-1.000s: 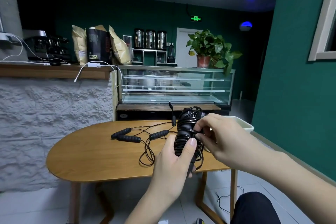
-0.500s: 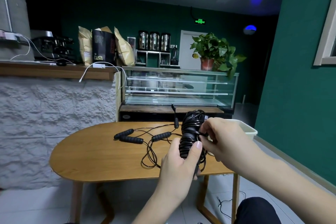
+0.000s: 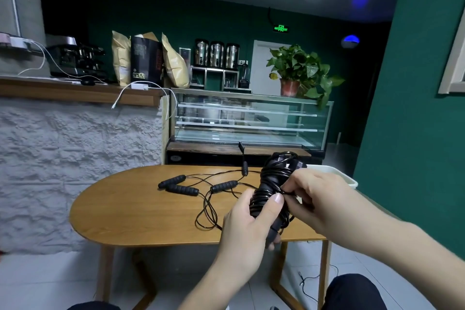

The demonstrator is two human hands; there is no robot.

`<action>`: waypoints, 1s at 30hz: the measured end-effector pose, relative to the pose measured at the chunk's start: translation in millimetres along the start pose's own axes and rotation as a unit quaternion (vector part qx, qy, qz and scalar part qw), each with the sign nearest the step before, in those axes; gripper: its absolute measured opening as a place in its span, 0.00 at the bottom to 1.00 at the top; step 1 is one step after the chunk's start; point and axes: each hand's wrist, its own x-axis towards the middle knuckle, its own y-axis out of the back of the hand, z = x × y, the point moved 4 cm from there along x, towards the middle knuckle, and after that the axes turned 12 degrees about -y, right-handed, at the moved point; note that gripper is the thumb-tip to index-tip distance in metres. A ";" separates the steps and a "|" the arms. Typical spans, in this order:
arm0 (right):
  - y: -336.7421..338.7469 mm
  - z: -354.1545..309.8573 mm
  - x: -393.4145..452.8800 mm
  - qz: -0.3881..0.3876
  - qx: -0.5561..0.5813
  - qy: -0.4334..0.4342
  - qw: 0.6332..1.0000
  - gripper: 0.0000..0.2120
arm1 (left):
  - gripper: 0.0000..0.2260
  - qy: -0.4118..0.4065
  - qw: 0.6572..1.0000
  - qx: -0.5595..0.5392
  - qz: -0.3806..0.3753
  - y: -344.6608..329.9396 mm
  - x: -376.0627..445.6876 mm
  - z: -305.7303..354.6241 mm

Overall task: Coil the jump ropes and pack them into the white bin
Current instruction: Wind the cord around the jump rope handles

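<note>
Above the white door (image 3: 264, 65) you had a green lit exit sign (image 3: 281, 28). Its lettering was too blurred to read. The black bag's (image 3: 146, 60) print was illegible too.

Black jump ropes (image 3: 274, 184), white bin (image 3: 337, 175), brown table (image 3: 141, 211).

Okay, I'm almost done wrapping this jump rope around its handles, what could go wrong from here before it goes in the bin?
1. The right hand only pinches the cord's last turn; if it slips, the coiled jump rope in the left hand may spring loose.
2. The loose ropes on the table lie crossed over each other and could snag when lifted.
3. The white bin sits at the table's far right edge, so a careless drop might knock it.
</note>
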 end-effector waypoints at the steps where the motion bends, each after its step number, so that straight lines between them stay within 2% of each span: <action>1: 3.0 0.2 2.2 -0.025 -0.011 0.019 0.999 0.04 | 0.17 0.004 1.000 -0.008 -0.004 0.4 1.1 -1.1; 4: 9.8 0.1 9.9 -0.088 -0.011 0.068 0.994 0.06 | 0.18 0.009 1.000 -0.027 -0.008 3.5 3.7 -0.3; 7: 15.9 0.5 22.7 -0.105 -0.018 0.089 0.990 0.07 | 0.16 0.010 0.999 -0.042 -0.021 1.0 3.3 -1.0; 12: 21.0 9.0 32.1 -0.153 0.019 -0.017 0.988 0.06 | 0.18 -0.015 1.000 -0.011 -0.001 0.0 2.5 -1.8; 16: 16.3 9.2 34.7 -0.156 0.021 -0.092 0.983 0.06 | 0.11 -0.038 0.998 0.041 0.016 3.5 3.0 1.0; 18: 15.3 5.4 37.4 -0.149 0.007 -0.101 0.984 0.07 | 0.09 -0.049 0.997 0.060 0.023 5.4 3.4 3.8; 26: 9.8 -1.4 44.9 -0.171 -0.006 -0.117 0.978 0.11 | 0.13 -0.029 0.999 0.035 0.025 11.1 5.2 1.7; 28: 3.7 -2.9 45.8 -0.145 -0.057 -0.086 0.984 0.10 | 0.13 -0.014 0.999 0.013 0.036 8.3 5.5 -1.8; 30: 0.8 -8.4 45.9 -0.095 -0.100 -0.014 0.990 0.08 | 0.11 0.001 0.999 -0.022 0.040 5.4 6.1 -4.0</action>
